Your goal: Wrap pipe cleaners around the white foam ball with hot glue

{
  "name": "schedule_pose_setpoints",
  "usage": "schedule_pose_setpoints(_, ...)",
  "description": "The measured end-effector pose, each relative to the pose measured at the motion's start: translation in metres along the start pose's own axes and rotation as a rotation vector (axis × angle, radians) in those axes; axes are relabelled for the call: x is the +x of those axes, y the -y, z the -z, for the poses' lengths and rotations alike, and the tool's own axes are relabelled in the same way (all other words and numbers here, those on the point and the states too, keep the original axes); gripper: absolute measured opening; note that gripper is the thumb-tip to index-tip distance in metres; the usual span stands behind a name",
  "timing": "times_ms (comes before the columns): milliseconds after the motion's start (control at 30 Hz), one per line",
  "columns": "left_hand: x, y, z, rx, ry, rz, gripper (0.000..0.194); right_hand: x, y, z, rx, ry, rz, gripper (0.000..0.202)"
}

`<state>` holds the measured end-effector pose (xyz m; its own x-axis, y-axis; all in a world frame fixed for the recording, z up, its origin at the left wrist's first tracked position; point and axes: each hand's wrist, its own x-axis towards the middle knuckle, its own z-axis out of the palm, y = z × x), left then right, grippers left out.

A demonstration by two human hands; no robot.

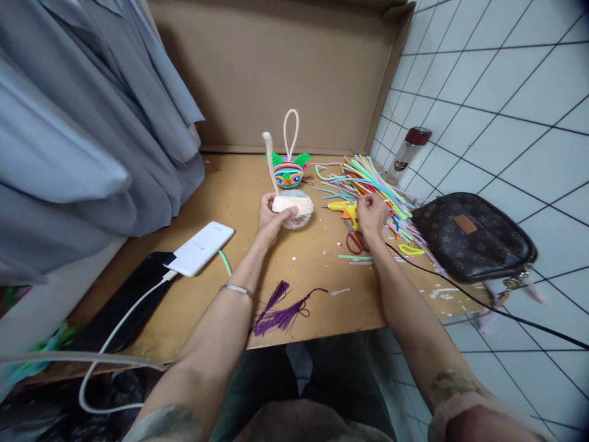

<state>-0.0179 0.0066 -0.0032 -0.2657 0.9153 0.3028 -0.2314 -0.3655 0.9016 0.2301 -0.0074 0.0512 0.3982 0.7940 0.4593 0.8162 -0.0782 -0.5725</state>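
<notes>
1. Starting on the left, the left hand (272, 215) is clamping a clear ball (297, 215) with a cream band round it, thumb lying across the front, and a cream strip (270, 162) is standing up beside the fingers, long axis near upright and leaning a touch left
2. Next along, the yellow glue gun (343, 207) is lying between the two hands, just right of the ball and apart from it, its barrel running sideways, nozzle pointing left towards the ball
3. And this is the closer one: the right hand (372, 216) is sitting at the gun's rear end, well nearer than the left, fingers drawn in, though I cannot tell whether they are gripping the gun or only covering it
4. Counting from the left: one white device (200, 248) is overlapping one black case (148, 275), one green strip (225, 263) lying beside it on the table (230, 196)
5. Mid-table: one ball, one colourful face ornament (289, 176) sitting behind it, two purple tassels (278, 317) lying nearer the body
6. Further right: one glue gun, one pair of red-handled scissors (352, 234) lying just below
7. Far right: coloured strips (375, 184) heaping beyond counting, one yellow loop (411, 250), one bottle (405, 158) and one brown bag (473, 236) resting alongside
</notes>
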Motion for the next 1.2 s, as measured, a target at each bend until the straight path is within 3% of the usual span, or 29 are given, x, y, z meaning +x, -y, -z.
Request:
schedule_pose_setpoints(100, 0.000, 0.000, 0.000, 0.000, 0.013, 0.020, 0.077, -0.008, 0.007, 0.003, -0.333, 0.204, -0.002, 0.044)
schedule_pose_setpoints(200, -0.003, 0.000, -0.002, -0.004, 0.023, 0.045, 0.078, -0.014, 0.012, 0.001, -0.478, 0.358, -0.049, 0.059)
schedule_pose_setpoints(400, -0.007, -0.002, -0.003, -0.028, 0.192, 0.059, 0.079, -0.011, 0.009, -0.004, -0.475, 0.424, -0.060, 0.054)
schedule_pose_setpoints(533, -0.007, -0.005, 0.000, -0.026, 0.240, 0.073, 0.080, -0.009, 0.005, -0.003, -0.381, 0.390, -0.054, 0.039)
schedule_pose_setpoints(667, -0.006, -0.006, 0.001, -0.057, 0.285, 0.091, 0.082, -0.009, 0.005, -0.002, -0.185, 0.214, -0.027, 0.043)
schedule_pose_setpoints(833, -0.008, -0.008, 0.000, -0.027, 0.355, 0.083, 0.083, -0.008, 0.012, 0.003, 0.095, 0.049, 0.112, 0.044)
schedule_pose_setpoints(1000, -0.009, -0.012, 0.001, -0.020, 0.390, 0.080, 0.085, -0.013, 0.023, 0.010, 0.180, 0.097, 0.241, 0.046)
schedule_pose_setpoints(1200, -0.007, -0.011, 0.002, -0.002, 0.423, 0.089, 0.086, -0.018, 0.029, 0.012, 0.125, 0.118, 0.252, 0.044)
